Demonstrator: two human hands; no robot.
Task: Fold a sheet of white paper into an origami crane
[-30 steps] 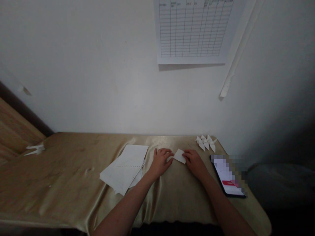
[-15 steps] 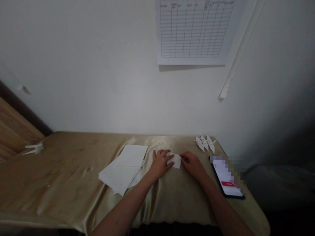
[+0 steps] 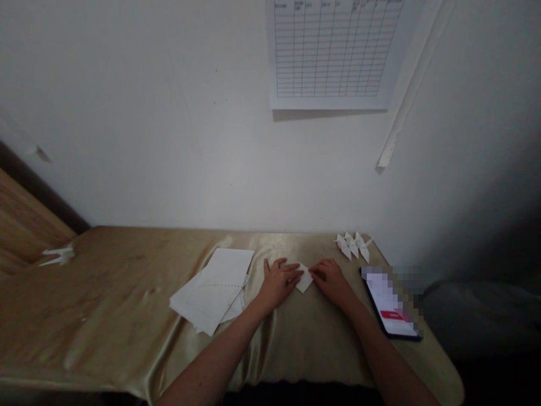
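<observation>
A small piece of white paper (image 3: pixel 304 282) lies on the gold tablecloth between my hands, one corner pointing toward me. My left hand (image 3: pixel 279 281) rests on its left side with fingers spread, the fingertips pressing on the paper. At the right edge, my right hand (image 3: pixel 329 277) pinches the paper between thumb and bent fingers. Part of the sheet is covered by my fingers, so its folds are hard to make out. Three folded white paper cranes (image 3: pixel 352 246) stand in a row behind my right hand.
Left of my hands lies a stack of white paper sheets (image 3: pixel 215 285). A phone (image 3: pixel 391 316) with a lit screen is at the right edge of the table (image 3: pixel 105 316). Another folded white paper piece (image 3: pixel 61 255) sits far left. A printed chart (image 3: pixel 327 62) hangs on the wall.
The small paper has turned, so a corner now points toward me where a straight edge was. My left fingers have shifted slightly right over it.
</observation>
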